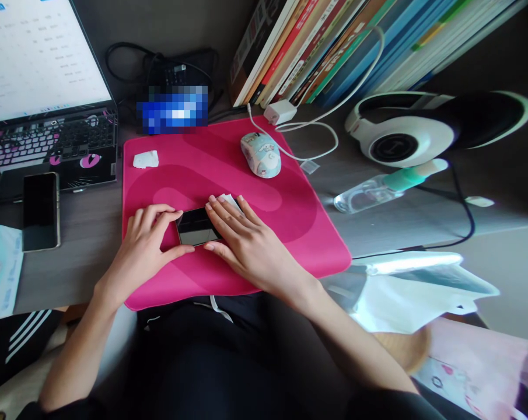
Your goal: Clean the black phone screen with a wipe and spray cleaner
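A dark phone point(198, 224) lies face up on the pink desk mat point(311, 233), its screen reflecting light. My left hand point(147, 233) grips the phone's left end, the index finger at the far corner and the thumb along the near edge. Over the phone's right part, my right hand point(246, 239) holds a white tissue point(231, 201) under its fingers, pressed down flat. Most of the tissue and that end of the phone are hidden by the hand.
On the mat are a crumpled white piece point(146, 159) and a patterned mouse point(261, 154). A laptop point(49, 134) and another phone point(41, 211) are at left. Headphones point(399, 137), a spray bottle point(377, 189), a white cable with charger point(280, 111) and books point(307, 52) stand around.
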The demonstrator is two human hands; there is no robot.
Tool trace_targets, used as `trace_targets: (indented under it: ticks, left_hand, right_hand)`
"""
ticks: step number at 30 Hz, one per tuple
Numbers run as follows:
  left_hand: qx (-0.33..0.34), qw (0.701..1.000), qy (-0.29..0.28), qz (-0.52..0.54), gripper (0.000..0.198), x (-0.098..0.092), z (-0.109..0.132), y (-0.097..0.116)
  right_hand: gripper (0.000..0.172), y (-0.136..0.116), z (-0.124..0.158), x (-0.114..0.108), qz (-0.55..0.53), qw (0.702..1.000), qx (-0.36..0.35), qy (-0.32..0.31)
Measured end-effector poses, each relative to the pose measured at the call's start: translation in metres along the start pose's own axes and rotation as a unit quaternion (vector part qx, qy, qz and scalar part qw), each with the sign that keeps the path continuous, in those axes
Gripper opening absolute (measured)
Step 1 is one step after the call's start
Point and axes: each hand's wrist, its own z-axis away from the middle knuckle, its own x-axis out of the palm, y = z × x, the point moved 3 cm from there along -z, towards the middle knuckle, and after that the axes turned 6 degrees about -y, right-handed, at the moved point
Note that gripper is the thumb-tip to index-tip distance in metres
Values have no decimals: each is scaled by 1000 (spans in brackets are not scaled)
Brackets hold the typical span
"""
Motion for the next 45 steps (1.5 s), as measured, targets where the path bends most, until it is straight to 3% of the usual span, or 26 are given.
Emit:
trace_targets:
  ticks: [11, 20, 32, 45]
  left_hand:
    - [-4, 1000, 5, -30, 62, 0, 2, 3]
    - [-6, 1000, 6, -12, 63, 2, 1, 2]
    - [-3, 1000, 8, -11, 63, 2, 1, 2]
    - [-5, 1000, 15, -16, 63, 4, 2, 2]
  right_hand:
    - [71, -8, 6, 2, 28, 999, -1, 15]
    - [72, -25, 19, -3, 18, 999, -27, -10]
    - [68, -22, 0, 9, 23, 998, -42, 47]
    - [73, -30, 3, 12, 58, 997, -37, 44]
